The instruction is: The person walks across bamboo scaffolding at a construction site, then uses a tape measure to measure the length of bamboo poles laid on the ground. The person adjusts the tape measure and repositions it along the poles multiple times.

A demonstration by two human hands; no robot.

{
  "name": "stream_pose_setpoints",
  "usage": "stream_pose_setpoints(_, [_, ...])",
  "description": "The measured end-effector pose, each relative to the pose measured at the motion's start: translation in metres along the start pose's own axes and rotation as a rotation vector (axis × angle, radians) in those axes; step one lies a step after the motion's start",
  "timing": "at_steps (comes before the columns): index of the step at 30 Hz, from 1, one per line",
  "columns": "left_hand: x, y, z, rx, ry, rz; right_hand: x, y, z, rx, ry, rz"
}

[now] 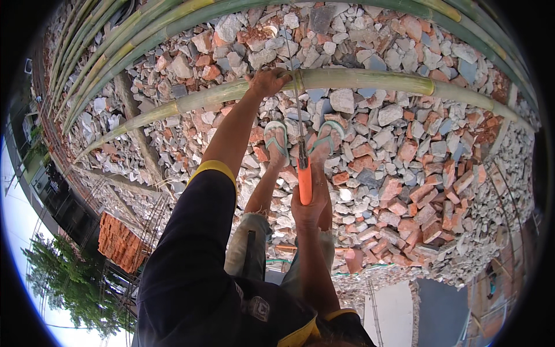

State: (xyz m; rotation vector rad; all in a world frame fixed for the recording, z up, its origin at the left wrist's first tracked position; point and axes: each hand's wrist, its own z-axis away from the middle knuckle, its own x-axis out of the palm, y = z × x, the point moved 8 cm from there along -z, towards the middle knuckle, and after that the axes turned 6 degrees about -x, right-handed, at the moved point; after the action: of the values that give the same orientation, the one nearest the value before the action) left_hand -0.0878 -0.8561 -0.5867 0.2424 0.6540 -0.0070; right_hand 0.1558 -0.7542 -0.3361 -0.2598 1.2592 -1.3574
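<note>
The left hand [267, 82] has its grip closed around a long green bamboo pole [358, 81] lying across brick and stone rubble [404, 162] at twelve o'clock. The right hand [309, 199] clasps the orange handle of a handsaw [300, 139], blade on the pole. The pole looks stiff, smooth, fairly heavy; best held just beside the cut.

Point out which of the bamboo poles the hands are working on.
The lone bamboo pole lying across the rubble, gripped by the left hand; the other poles lie bundled beyond.
</note>
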Motion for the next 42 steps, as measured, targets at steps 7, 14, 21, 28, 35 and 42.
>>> stream_pose_setpoints(7, [0.001, -0.001, 0.003, -0.062, -0.066, 0.008, -0.023, -0.027, 0.027, -0.078, 0.048, 0.102])
stream_pose_setpoints(14, [-0.002, 0.003, 0.009, -0.053, -0.07, -0.004, 0.003, -0.003, 0.005, 0.059, 0.014, 0.004])
stream_pose_setpoints(21, [-0.005, 0.005, 0.008, -0.059, -0.062, -0.005, -0.007, -0.007, 0.013, -0.057, 0.018, 0.089])
stream_pose_setpoints(28, [0.005, 0.002, 0.005, 0.008, -0.027, 0.002, -0.002, -0.007, 0.011, 0.082, 0.025, 0.003])
stream_pose_setpoints(35, [-0.005, 0.004, 0.01, -0.053, -0.051, -0.014, -0.002, 0.0, -0.007, 0.016, 0.026, 0.022])
stream_pose_setpoints(42, [-0.005, 0.006, 0.015, -0.045, -0.065, -0.032, -0.01, -0.014, 0.02, -0.004, 0.073, 0.1])
